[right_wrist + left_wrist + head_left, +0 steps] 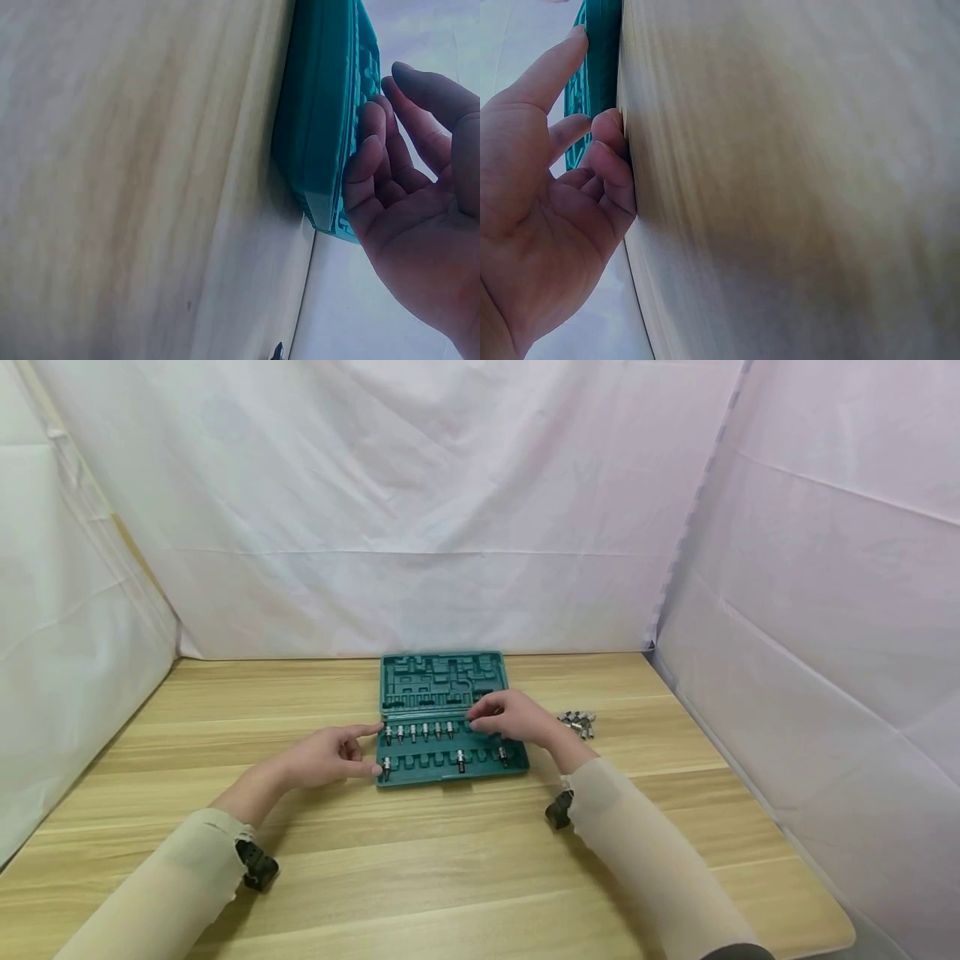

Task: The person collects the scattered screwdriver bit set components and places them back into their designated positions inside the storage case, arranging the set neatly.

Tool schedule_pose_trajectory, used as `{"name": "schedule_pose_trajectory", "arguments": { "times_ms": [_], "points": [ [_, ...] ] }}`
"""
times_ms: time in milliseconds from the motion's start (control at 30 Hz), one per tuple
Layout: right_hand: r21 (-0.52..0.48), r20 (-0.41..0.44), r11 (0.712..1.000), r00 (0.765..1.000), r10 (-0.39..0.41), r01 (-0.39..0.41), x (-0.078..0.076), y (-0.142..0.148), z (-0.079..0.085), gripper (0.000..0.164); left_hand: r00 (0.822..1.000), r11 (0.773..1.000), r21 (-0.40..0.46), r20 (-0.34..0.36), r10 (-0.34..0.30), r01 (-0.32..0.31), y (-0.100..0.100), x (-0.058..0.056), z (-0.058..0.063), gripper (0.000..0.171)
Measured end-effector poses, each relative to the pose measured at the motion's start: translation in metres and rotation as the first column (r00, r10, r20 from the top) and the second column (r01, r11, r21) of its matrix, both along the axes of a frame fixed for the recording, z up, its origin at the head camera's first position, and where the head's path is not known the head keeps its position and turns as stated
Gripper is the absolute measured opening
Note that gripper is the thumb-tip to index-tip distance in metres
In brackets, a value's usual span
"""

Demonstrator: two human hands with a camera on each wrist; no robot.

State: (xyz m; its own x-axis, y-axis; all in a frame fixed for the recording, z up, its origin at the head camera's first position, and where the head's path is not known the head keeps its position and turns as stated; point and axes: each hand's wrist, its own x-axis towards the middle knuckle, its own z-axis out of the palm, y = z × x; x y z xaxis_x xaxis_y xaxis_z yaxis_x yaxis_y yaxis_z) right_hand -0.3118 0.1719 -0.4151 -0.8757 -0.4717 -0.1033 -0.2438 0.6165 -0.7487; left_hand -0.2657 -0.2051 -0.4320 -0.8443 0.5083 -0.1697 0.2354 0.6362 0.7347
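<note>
A green socket case (442,782) lies unfolded on the table, its lid (442,672) laid back. Several socket bits (425,731) stand side by side in the case's back row. Along the front row sit a bit (386,766) at the left end, another bit (461,761) near the middle and one (503,755) towards the right. My left hand (322,755) touches the case's left side, index finger at the back corner and thumb at the front one. Over the back row, my right hand (513,717) has thumb and fingertips close together; I cannot tell whether they hold a bit.
A small heap of loose bits (579,723) lies on the wooden table (420,877), right of the case. White cloth (450,510) hangs behind and along both sides. Each wrist carries a black camera, such as the left wrist camera (257,866).
</note>
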Motion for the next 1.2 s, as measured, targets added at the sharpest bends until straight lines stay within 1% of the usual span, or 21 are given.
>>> {"name": "schedule_pose_trajectory", "arguments": {
  "times_ms": [267, 567, 667, 867, 1033, 1200],
  "points": [
    [-0.002, 0.013, 1.0, 1.0, 0.011, -0.011, 0.006, 0.011, 0.004, 0.031, 1.0, 1.0, -0.002, 0.0, -0.003, 0.003, 0.0, 0.0, 0.001, 0.091],
    [-0.002, 0.001, 1.0, 1.0, -0.012, 0.012, 0.013, 0.034, 0.004, 0.034, 1.0, 1.0, 0.007, 0.006, -0.005, 0.005, 0.001, 0.0, 0.0, 0.091],
    [0.002, -0.001, 1.0, 1.0, -0.027, 0.027, 0.015, 0.043, 0.004, 0.033, 1.0, 1.0, 0.005, 0.005, -0.001, 0.001, 0.001, 0.0, 0.0, 0.091],
    [-0.008, -0.034, 0.998, 0.997, -0.064, 0.064, 0.019, 0.064, 0.002, 0.029, 1.0, 1.0, -0.005, 0.001, -0.001, 0.001, 0.001, 0.0, 0.001, 0.091],
    [-0.041, -0.01, 0.994, 0.994, -0.106, 0.105, 0.026, 0.085, 0.003, 0.031, 1.0, 1.0, -0.008, 0.002, -0.002, 0.002, 0.0, 0.0, 0.002, 0.091],
    [-0.036, -0.013, 0.989, 0.99, -0.143, 0.142, 0.032, 0.108, 0.005, 0.035, 1.0, 1.0, -0.01, -0.003, -0.008, 0.008, 0.0, -0.001, 0.002, 0.091]
  ]
}}
